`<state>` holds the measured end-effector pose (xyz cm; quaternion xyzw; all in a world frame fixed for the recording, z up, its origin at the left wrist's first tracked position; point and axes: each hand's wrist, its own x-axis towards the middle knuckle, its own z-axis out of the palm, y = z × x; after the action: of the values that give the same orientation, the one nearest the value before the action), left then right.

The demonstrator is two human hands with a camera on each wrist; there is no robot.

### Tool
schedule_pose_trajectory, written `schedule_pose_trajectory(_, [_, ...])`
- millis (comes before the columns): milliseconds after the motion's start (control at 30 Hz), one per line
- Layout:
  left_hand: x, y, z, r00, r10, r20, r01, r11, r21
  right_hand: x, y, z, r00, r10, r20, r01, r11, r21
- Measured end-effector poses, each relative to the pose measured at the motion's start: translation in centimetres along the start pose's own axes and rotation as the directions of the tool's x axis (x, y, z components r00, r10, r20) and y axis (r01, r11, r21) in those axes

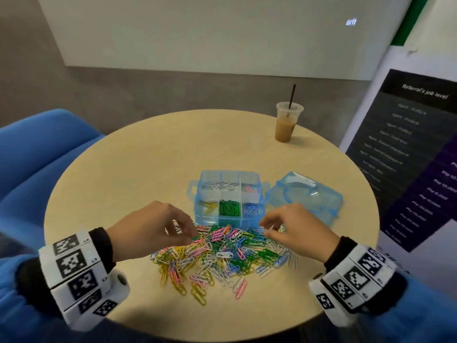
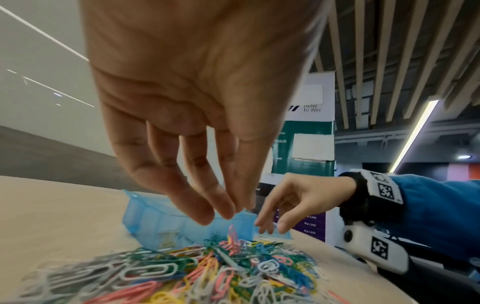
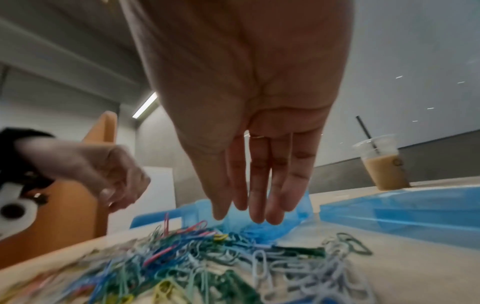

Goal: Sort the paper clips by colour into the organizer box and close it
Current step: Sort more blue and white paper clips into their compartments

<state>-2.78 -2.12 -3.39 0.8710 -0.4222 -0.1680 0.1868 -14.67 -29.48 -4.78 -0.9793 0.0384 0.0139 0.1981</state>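
Hovering over the mixed paper clip pile on the table, your left hand has fingertips bunched w/ thumb; can't tell if a clip's pinched. Your right hand hangs relaxed, fingers straight, nothing held. The organizer box sits just behind the pile, uncovered, w/ some clips sorted; its lid lies beside it on the right.

Even indoor light; wrist views blurred, wide-angle edges warped.
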Motion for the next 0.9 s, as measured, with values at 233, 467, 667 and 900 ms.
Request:
schedule_pose_trajectory(233, [0.5,1.3,2.0,0.998,0.03,0.056,-0.032,0.999,0.032,1.9,-2.0,1.4,0.992,-0.01,0.123,0.038,0.974,-0.225])
schedule_pose_trajectory(467, [1.6,2.8,3.9,0.986,0.103,0.13,-0.116,0.989,0.092,2.7,-3.1,2.8,0.989,-0.047,0.139,0.085,0.955,-0.285])
schedule_pose_trajectory(667, [1.8,3.5,4.2,0.985,0.125,0.12,-0.137,0.986,0.097,2.8,-3.2,3.2,0.986,-0.077,0.146,0.113,0.96,-0.255])
schedule_pose_trajectory(900, [1.9,3.3,4.4,0.997,-0.042,-0.066,0.025,0.968,-0.251,2.8,-2.2,1.3,0.995,-0.054,0.084,0.06,0.996,-0.068])
